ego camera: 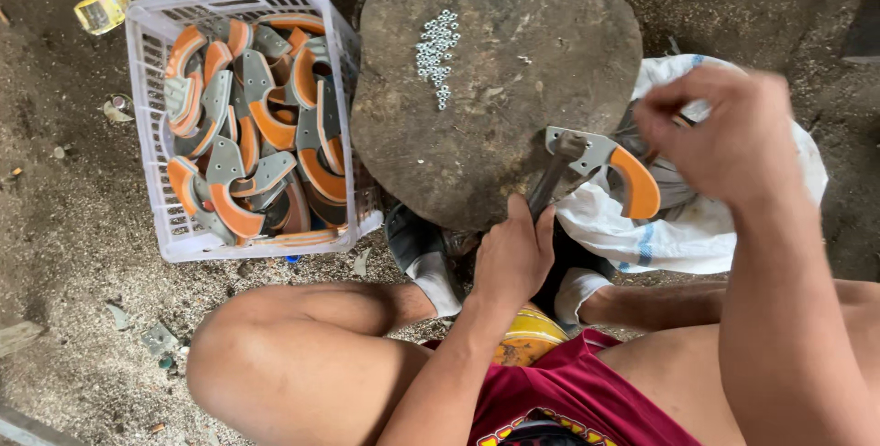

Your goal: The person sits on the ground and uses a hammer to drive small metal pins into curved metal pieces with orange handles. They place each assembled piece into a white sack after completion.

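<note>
Seen from above, seated on a dirt floor before a flat stone block. Left hand, fingers closed around a hammer whose head rests on a grey metal piece with an orange curved end at the block's right edge. Right hand raised just right of that piece, fingers bunched together; whether gripping anything, cannot tell. Small silver rivets heaped near the block's top. White plastic crate left of the block, full of similar grey and orange pieces. White sack under the right hand.
</note>
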